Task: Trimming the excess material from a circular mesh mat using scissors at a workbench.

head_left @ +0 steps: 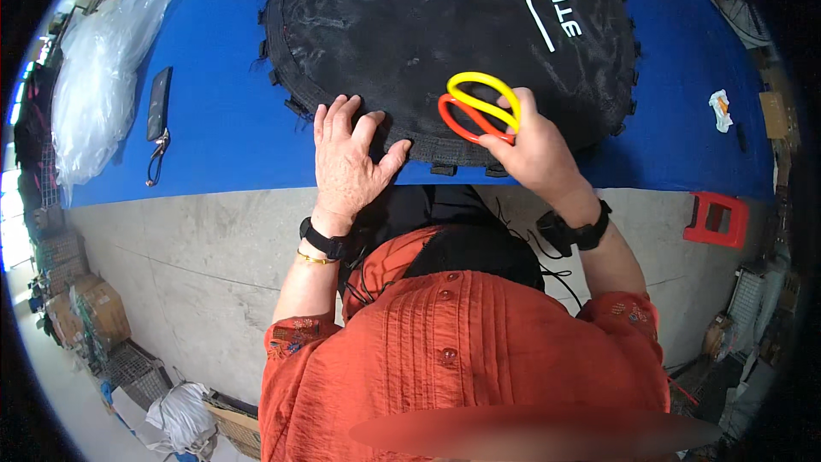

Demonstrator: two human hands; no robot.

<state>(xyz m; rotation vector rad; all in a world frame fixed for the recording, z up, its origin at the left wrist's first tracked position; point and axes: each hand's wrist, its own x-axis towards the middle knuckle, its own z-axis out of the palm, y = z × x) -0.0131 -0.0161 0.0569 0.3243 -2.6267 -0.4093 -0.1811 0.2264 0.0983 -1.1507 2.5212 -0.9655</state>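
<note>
Left hand (349,158) rests on near edge of black mat (410,43), fingers spread. Right hand (540,150) pinches yellow-red loops (483,106) over mat. Mat lies on blue table (218,120).

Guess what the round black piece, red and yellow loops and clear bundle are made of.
Round black piece: woven fabric, probably synthetic, from its rippled sheen.
Red and yellow loops: likely smooth plastic, glossy and solidly coloured.
Clear bundle: apparently thin plastic film, see-through and crinkled.

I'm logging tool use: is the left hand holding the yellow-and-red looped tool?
No, the right hand holds the looped tool, while the left hand rests on the black fabric.
</note>
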